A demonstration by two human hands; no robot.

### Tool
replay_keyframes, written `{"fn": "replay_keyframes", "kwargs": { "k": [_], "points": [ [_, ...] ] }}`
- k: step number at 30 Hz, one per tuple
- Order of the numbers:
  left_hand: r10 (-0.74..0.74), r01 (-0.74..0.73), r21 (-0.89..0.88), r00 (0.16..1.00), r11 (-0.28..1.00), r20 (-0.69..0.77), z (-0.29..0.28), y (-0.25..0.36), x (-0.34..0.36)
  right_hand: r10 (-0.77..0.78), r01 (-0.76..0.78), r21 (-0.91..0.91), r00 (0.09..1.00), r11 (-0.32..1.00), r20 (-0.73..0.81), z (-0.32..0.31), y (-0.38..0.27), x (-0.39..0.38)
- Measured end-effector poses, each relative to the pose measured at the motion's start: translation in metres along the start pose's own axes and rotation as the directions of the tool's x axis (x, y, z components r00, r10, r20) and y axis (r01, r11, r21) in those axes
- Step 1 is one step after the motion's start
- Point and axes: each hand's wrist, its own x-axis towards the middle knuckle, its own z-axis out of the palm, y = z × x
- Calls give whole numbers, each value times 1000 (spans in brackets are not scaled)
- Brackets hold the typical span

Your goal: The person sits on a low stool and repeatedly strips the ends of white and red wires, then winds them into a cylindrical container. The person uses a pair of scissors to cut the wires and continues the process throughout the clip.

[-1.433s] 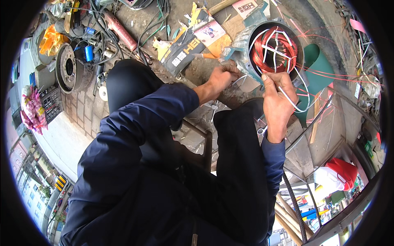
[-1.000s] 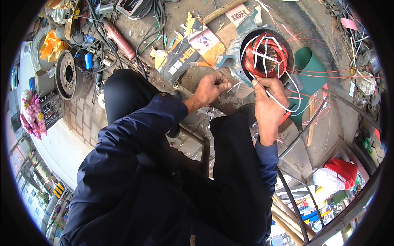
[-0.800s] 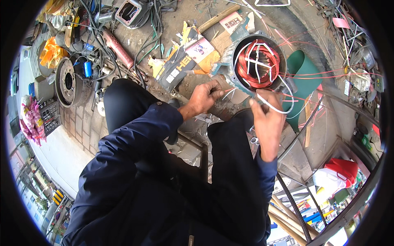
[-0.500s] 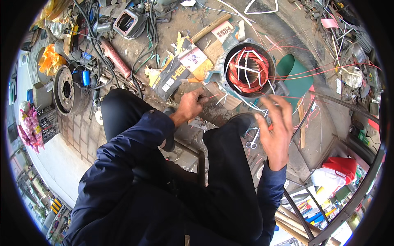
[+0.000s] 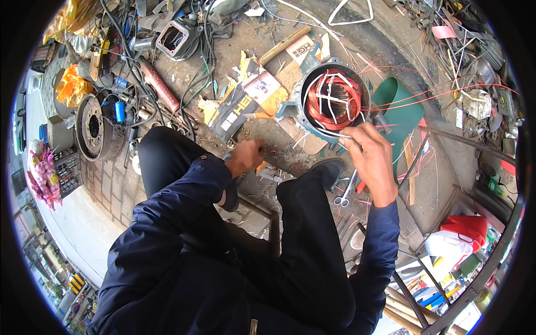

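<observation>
A round grey motor housing (image 5: 297,106) stands on the ground ahead of me, with a coil of copper-red winding wire (image 5: 353,114) inside it, tied by white strips. At its near right rim my right hand (image 5: 369,159) pinches a white tube (image 5: 329,133) that runs along the rim. My left hand (image 5: 245,157) is closed, left of the housing and above the ground; whatever its fingers hold is too small to make out. Between my right forearm and right shoe lies a pair of scissors (image 5: 343,200).
A curled green sheet (image 5: 405,109) lies right of the housing. Loose red wires (image 5: 441,96) stretch to the right. A torn dark package (image 5: 229,117), a wooden stick (image 5: 285,44) and a wheel hub (image 5: 89,125) are leftward. A metal rod frame (image 5: 469,142) stands at right.
My right hand has moved up to the housing's rim and closed on the white tube. My left hand has drawn slightly left and down; the red wire by its fingers no longer shows.
</observation>
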Motion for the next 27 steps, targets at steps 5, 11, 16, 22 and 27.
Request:
{"fn": "replay_keyframes", "kwargs": {
  "k": [5, 11, 16, 22, 27],
  "points": [
    [-11, -13, 131, 983, 991, 182, 6, -10, -2, 6, -5, -51, 1000, 999, 19, 8, -2, 13],
    [-104, -18, 306, 920, 952, 378, 0, -6, -2, 7, -3, -99, 999, 995, 44, 10, 5, 14],
    [-107, -39, 315, 895, 948, 434, 2, -11, -3, -18, 15, -72, 999, 997, -41, 18, 10, 5],
    [-89, -43, 339, 927, 940, 364, 12, -16, -1, -17, -4, -56, 927, 998, -376, 31, 18, -20],
    [-52, -74, 343, 938, 936, 342, 6, -13, -4, -18, 18, -7, 758, 1000, -652, 44, 18, -37]
  ]
}}
